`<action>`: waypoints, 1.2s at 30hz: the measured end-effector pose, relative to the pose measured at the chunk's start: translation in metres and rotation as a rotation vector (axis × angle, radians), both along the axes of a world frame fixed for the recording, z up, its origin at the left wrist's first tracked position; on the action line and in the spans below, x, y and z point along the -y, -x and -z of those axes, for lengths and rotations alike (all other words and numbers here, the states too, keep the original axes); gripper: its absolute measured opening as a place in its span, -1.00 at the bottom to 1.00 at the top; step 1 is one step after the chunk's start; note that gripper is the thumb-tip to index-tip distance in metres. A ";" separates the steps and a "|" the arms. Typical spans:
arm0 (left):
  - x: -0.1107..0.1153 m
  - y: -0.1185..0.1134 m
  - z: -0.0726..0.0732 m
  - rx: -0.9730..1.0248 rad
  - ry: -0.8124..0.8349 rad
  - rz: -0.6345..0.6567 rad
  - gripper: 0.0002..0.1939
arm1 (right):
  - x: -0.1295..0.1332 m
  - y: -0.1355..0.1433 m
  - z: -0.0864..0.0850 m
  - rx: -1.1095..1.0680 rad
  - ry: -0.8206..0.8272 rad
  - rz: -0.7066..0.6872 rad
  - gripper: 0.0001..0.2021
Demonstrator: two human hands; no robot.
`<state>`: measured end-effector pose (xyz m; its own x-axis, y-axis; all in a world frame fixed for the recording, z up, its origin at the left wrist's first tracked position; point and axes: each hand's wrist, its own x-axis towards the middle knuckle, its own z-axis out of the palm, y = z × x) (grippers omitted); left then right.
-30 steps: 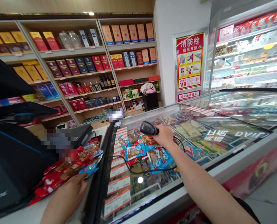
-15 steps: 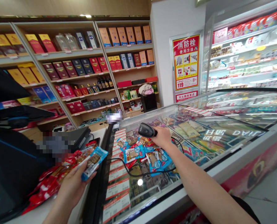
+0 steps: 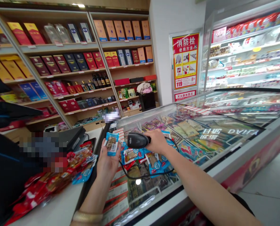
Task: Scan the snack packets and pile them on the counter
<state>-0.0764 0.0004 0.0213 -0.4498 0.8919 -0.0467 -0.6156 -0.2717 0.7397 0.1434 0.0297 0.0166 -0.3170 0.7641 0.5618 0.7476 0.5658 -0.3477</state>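
Observation:
My left hand (image 3: 107, 163) holds up a small blue-edged snack packet (image 3: 112, 145), its printed side with a barcode label towards me. My right hand (image 3: 157, 142) is wrapped round the handle of a black barcode scanner (image 3: 138, 140). The scanner's head points left at the packet, a short gap apart. Beneath the scanner, several blue snack packets (image 3: 154, 161) lie in a loose pile on the freezer's glass top, partly hidden by my right hand. Another blue packet (image 3: 83, 175) rests beside a heap of red snack packets (image 3: 57, 175) on the white counter at left.
The scanner's black cable (image 3: 142, 176) loops across the glass-topped freezer (image 3: 196, 175). At left stands a dark checkout machine (image 3: 5, 175). Shelves of boxed bottles (image 3: 71, 66) line the back wall, and a lit chiller (image 3: 248, 56) stands at right.
My left hand has moved right, from the red packets to the scanner, with a blue packet in it. A blue packet now lies where it was. The scanner has shifted left and down.

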 end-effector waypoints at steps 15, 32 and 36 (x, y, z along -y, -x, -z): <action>0.005 -0.006 0.014 -0.063 -0.061 0.025 -0.60 | 0.008 0.013 0.001 0.041 0.024 -0.091 -0.77; -0.016 -0.015 0.020 -0.893 -0.041 0.105 -0.57 | -0.006 -0.016 -0.003 -0.119 0.040 0.334 -0.76; -0.024 -0.018 0.027 -1.199 -0.114 0.103 -0.44 | -0.005 -0.015 -0.003 -0.091 0.045 0.328 -0.77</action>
